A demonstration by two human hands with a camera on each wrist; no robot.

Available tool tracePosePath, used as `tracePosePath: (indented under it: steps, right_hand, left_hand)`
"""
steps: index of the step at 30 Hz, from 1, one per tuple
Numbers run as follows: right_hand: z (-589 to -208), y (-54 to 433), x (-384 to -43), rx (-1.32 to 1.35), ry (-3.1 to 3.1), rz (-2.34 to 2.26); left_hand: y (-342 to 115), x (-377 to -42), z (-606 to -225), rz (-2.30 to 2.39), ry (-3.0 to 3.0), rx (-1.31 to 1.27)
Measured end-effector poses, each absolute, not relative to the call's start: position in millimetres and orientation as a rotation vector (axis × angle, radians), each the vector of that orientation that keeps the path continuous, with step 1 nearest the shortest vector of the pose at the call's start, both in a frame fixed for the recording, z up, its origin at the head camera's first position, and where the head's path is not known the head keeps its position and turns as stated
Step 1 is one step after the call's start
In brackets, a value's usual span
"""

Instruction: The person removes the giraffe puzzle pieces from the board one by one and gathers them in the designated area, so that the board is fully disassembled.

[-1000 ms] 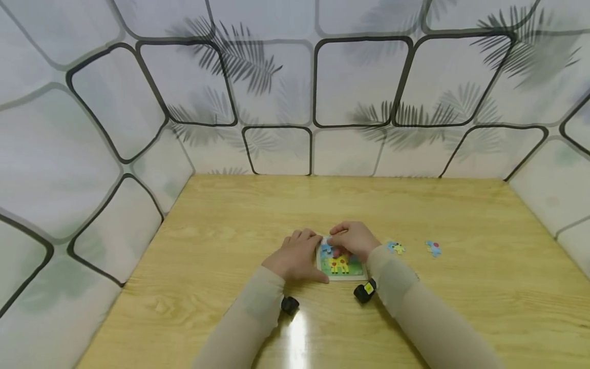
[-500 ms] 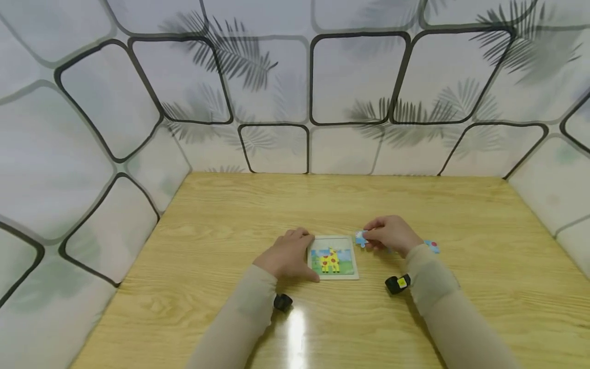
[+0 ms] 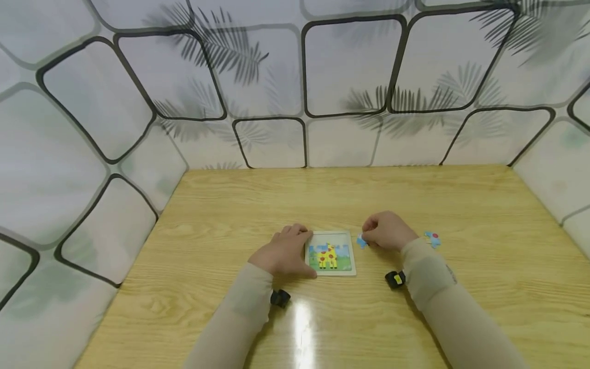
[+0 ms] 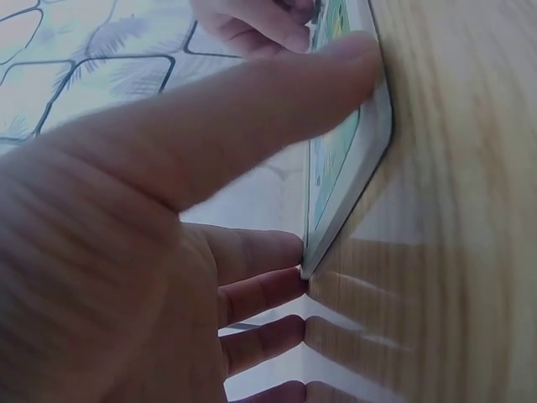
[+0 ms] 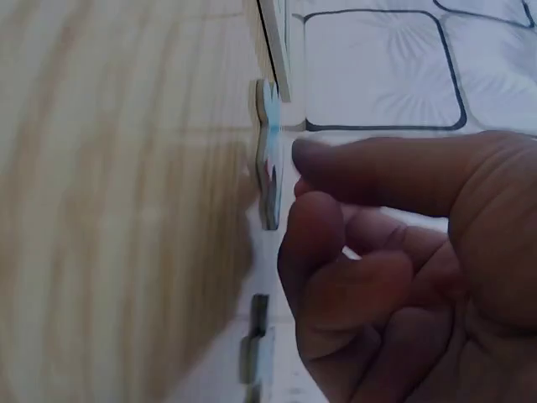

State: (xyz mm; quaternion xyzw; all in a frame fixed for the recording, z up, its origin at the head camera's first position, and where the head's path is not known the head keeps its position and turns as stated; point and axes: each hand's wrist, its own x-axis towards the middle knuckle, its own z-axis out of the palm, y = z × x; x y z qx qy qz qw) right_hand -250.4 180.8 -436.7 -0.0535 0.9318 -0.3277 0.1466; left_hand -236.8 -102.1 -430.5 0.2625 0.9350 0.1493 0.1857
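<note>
A small framed jigsaw puzzle (image 3: 333, 273) lies on the table, showing a yellow giraffe with red spots on green and blue. My left hand (image 3: 282, 252) spans its left side. In the left wrist view the straight thumb (image 4: 344, 71) rests on the rim, while the other fingertips touch the tabletop by the far corner. To the right of the frame a blue puzzle piece (image 3: 361, 241) lies flat. My right hand (image 3: 388, 231) is right over it; in the right wrist view its loosely bent fingers stand a small gap off the piece (image 5: 268, 159), holding nothing.
Another puzzle piece, blue with a red spot (image 3: 433, 239), lies further right. One more piece (image 5: 256, 353) shows below the hand in the right wrist view. The wooden table (image 3: 221, 215) meets patterned wall panels (image 3: 341, 143) at its back and sides.
My right hand has moved right, away from the puzzle, carrying the blue piece out and letting it go on the table. The left hand has stayed at the frame. The head view has shifted slightly.
</note>
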Motion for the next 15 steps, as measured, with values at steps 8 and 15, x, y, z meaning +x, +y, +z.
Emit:
tracePosePath:
  steps: [8, 15]
  right_hand:
    - [-430.1, 152.5, -237.3, -0.442, 2.686, -0.806]
    - [-430.2, 141.0, -230.6, -0.427, 2.674, -0.787]
  left_hand:
    - [-96.2, -237.5, -429.2, 0.442, 2.729, 0.7]
    - [-83.5, -237.0, -435.9, 0.351, 2.921, 0.677]
